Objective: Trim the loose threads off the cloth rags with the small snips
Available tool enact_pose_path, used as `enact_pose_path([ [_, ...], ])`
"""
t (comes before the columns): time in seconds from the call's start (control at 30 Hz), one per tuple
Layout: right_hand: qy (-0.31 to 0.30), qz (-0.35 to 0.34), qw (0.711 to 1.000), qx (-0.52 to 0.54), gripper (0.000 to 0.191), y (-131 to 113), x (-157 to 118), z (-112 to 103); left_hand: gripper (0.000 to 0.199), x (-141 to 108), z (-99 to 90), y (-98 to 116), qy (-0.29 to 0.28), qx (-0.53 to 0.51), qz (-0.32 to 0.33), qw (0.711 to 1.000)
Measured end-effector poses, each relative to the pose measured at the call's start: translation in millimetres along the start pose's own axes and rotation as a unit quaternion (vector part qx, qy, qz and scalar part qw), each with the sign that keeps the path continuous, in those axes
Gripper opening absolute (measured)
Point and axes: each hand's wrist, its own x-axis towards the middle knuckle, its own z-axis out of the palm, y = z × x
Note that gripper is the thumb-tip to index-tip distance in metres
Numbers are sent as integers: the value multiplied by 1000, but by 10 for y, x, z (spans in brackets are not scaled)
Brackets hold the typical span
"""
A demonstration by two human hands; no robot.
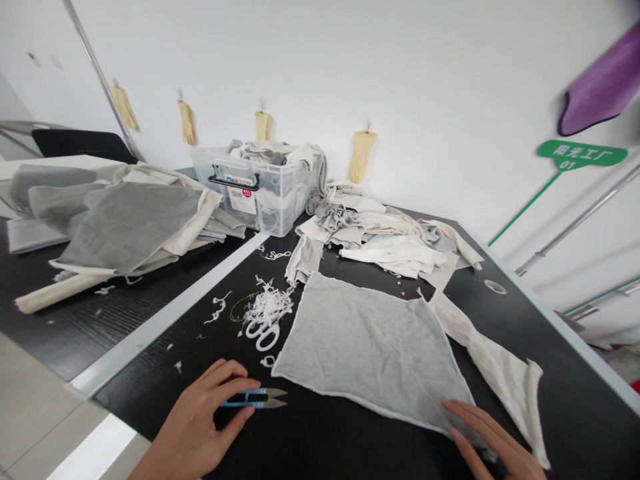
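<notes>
My left hand (200, 413) is closed on a pair of blue-handled thread snips (257, 399), whose two pointed blades are slightly apart and face right. A grey cloth (370, 340) with pale edges is spread on the black table in front of me. Over its near right corner rests my right hand (493, 437), fingers stretched and thumb apart, touching the fabric. White-handled scissors (263, 335) lie left of the cloth, partly under a heap of white thread scraps (270, 303). Beyond the right hand, a long cream cloth strip (495, 363) stretches along the table.
A clear plastic bin (280, 193) full of cloth stands at the back. Beside it is a pile of grey and white cloths (380, 230); more grey cloths (135, 220) are stacked at left. A tape roll (495, 287) lies near the right edge. Yellow gloves (362, 157) hang on the wall.
</notes>
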Motion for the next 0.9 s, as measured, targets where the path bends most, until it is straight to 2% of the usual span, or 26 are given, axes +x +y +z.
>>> enact_pose_path([
  [0.6, -8, -6, 1000, -1, 36, 25, -32, 16, 21, 17, 24, -24, 25, 2, 8, 1000],
  [0.9, -13, 3, 1000, -4, 36, 30, -36, 29, 20, -4, 39, -44, 12, 6, 4, 1000],
])
